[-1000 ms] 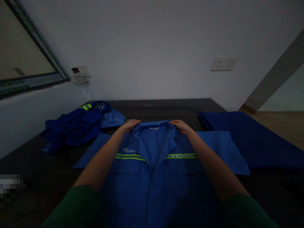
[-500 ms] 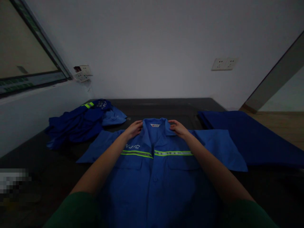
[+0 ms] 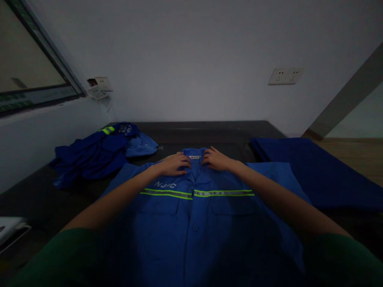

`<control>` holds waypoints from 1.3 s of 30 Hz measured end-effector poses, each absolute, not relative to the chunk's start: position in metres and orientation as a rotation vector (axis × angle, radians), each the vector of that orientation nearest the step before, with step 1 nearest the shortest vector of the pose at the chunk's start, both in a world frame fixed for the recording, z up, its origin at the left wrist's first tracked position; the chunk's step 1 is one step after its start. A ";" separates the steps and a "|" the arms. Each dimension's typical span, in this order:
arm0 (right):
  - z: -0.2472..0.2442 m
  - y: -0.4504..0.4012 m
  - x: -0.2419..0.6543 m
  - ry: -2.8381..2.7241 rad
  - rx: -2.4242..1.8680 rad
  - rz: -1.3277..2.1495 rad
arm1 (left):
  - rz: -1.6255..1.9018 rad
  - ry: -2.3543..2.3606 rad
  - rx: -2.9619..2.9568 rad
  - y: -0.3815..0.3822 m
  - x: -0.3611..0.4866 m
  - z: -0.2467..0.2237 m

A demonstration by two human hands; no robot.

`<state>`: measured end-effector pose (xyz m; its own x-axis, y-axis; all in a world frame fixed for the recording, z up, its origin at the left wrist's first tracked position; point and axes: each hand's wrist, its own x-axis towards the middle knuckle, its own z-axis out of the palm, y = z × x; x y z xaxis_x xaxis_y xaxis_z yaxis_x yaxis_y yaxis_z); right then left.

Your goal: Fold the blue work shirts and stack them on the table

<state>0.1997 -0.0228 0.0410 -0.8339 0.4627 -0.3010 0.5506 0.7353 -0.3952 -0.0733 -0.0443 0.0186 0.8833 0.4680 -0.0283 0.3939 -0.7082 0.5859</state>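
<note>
A blue work shirt [image 3: 194,215] lies front side up on the dark table, its collar at the far end. Yellow-green and silver stripes cross its chest, with white letters above the left one. My left hand [image 3: 176,164] rests on the left side of the collar, fingers apart and pointing inward. On the collar's right side lies my right hand [image 3: 217,159], its fingers spread and bent over the cloth. A white label shows between the hands.
Crumpled blue clothes [image 3: 98,153] lie at the back left. Folded dark blue cloth [image 3: 311,171] covers the right side of the table [image 3: 209,126]. A white object [image 3: 10,229] sits at the left edge. Behind stands a wall with sockets [image 3: 285,76].
Both hands have moved inward from the collar's outer edges onto its flaps. The shirt's sleeves now reach less far sideways, and the view has shifted slightly.
</note>
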 end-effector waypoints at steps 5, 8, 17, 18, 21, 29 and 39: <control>0.043 -0.013 0.204 2.741 0.809 -0.823 | 0.094 0.743 2.327 -0.044 -0.073 0.012; 0.047 -0.002 0.217 2.743 0.894 -1.125 | 0.133 0.885 2.122 -0.040 -0.073 0.006; 0.044 -0.019 0.209 2.639 0.910 -1.398 | 0.205 0.816 1.895 -0.053 -0.056 0.034; 0.044 -0.025 0.203 2.653 0.875 -1.382 | 0.185 0.761 1.924 -0.057 -0.054 0.036; 0.045 -0.045 0.189 2.695 0.772 -1.348 | 0.153 0.664 2.019 -0.071 -0.048 0.036; 0.042 -0.067 0.183 2.718 0.938 -1.251 | 0.270 0.891 2.121 -0.086 -0.039 0.011; 0.047 -0.084 0.172 2.767 1.239 -1.167 | 0.342 0.844 1.935 -0.055 -0.063 0.026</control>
